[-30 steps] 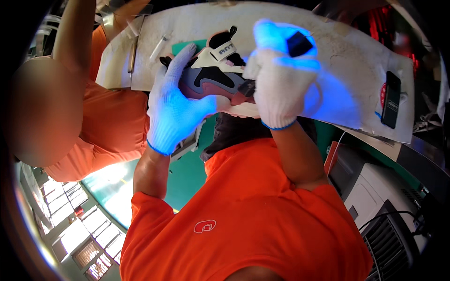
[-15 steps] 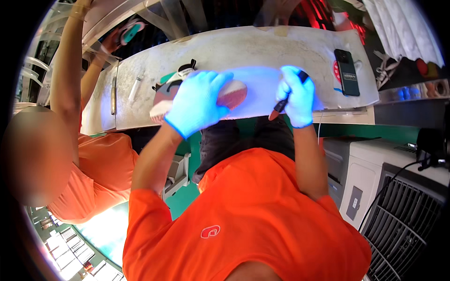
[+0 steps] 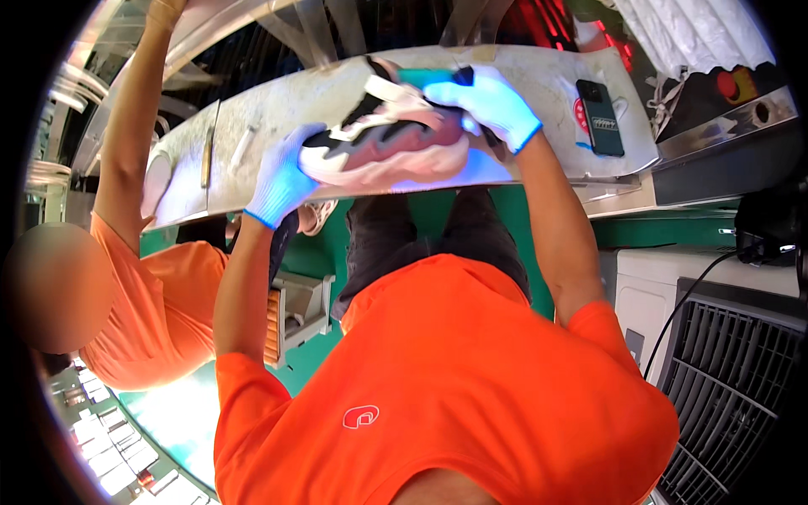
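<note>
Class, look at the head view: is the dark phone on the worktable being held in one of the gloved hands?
No: the phone lies alone on the worktable, while the left hand and right hand both grip the shoe.

— What sort of place is this?

— A factory floor, most likely a shoe assembly line. A long, worn metal workbench (image 3: 555, 84) runs across at twelve o'clock, its surface scuffed and smeared.

— What else points to that?

— Two people in matching orange work shirts (image 3: 438, 387) stand side by side at the bench, the second worker (image 3: 151, 311) at nine o'clock. An unfinished sneaker (image 3: 396, 143) lies on the bench under blue-violet light. The floor (image 3: 421, 215) is painted green, a machine with a red button (image 3: 726, 85) sits at two o'clock, and a grilled unit (image 3: 732, 396) stands at four o'clock.
</note>
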`<action>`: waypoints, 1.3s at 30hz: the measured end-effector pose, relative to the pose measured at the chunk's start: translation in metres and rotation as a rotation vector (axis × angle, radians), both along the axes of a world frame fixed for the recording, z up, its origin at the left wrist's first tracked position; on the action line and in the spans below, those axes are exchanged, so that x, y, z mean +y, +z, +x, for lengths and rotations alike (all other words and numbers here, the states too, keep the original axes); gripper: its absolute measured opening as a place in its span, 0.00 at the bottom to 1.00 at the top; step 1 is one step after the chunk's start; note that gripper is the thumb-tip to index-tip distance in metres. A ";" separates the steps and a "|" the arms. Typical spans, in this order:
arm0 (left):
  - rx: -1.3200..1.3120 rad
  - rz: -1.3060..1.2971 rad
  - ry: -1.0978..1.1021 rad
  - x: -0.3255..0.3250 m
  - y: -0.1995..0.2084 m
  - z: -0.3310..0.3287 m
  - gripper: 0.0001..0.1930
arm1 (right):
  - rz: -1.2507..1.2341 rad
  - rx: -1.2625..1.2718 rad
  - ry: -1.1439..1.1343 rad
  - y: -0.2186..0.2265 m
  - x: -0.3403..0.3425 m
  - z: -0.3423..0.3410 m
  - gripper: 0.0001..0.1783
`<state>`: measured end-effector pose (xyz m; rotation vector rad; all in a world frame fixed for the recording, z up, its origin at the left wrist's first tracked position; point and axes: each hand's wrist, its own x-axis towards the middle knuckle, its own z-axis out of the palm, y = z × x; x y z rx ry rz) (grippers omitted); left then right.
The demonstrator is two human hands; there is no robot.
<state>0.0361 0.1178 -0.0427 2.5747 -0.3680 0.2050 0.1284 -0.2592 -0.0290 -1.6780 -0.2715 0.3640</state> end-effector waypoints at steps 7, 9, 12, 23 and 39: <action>0.174 0.114 -0.016 -0.017 0.030 -0.032 0.61 | -0.191 -0.025 -0.054 0.018 0.025 0.003 0.17; 0.090 0.086 -0.019 -0.025 0.032 -0.030 0.63 | -0.172 -0.008 -0.050 0.013 0.024 0.011 0.17; 0.056 0.071 -0.017 -0.053 0.046 -0.025 0.68 | -0.145 -0.006 -0.058 0.007 0.027 0.011 0.17; -0.090 0.404 -0.114 -0.123 0.035 0.018 0.70 | -0.044 0.119 -0.218 0.000 0.004 -0.016 0.19; -0.102 0.388 -0.092 -0.129 0.034 0.020 0.65 | 0.943 0.067 -0.577 -0.010 0.071 -0.029 0.14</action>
